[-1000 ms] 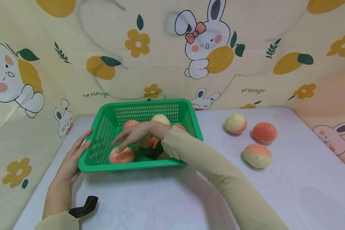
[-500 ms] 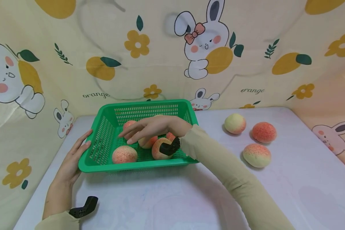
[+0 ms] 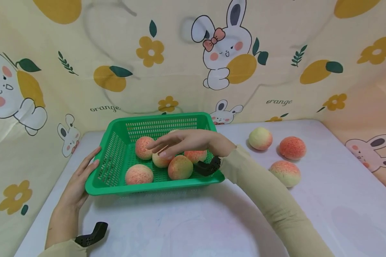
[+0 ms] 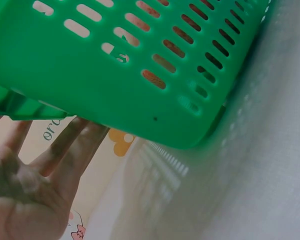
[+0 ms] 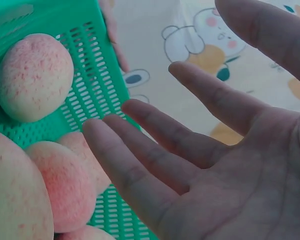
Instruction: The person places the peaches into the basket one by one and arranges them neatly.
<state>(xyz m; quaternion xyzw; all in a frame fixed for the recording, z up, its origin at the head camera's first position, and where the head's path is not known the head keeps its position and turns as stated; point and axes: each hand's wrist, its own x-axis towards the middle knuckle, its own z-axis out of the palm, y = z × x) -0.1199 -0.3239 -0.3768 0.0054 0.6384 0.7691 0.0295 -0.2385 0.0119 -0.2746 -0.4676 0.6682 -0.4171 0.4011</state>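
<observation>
A green slotted basket (image 3: 154, 185) sits on the white table and holds several pink-and-cream peaches, one at the front left (image 3: 139, 174) and one at the front middle (image 3: 180, 167). My right hand (image 3: 177, 142) hovers over the basket with straight, spread fingers and holds nothing. The right wrist view shows its bare palm (image 5: 215, 165) above a peach (image 5: 35, 75) and the basket floor (image 5: 90, 105). My left hand (image 3: 80, 176) lies flat against the basket's left wall. In the left wrist view its fingers (image 4: 65, 145) rest under the green wall (image 4: 115, 85).
Three more peaches lie on the table to the right of the basket: one pale (image 3: 260, 138), one red (image 3: 292, 147), one nearer (image 3: 284, 173). Cartoon-print cloth walls (image 3: 193, 71) close in the back and both sides.
My right hand has lifted off the front-left peach and drawn back to the right over the basket. That peach stays in the basket. The left hand has hardly moved.
</observation>
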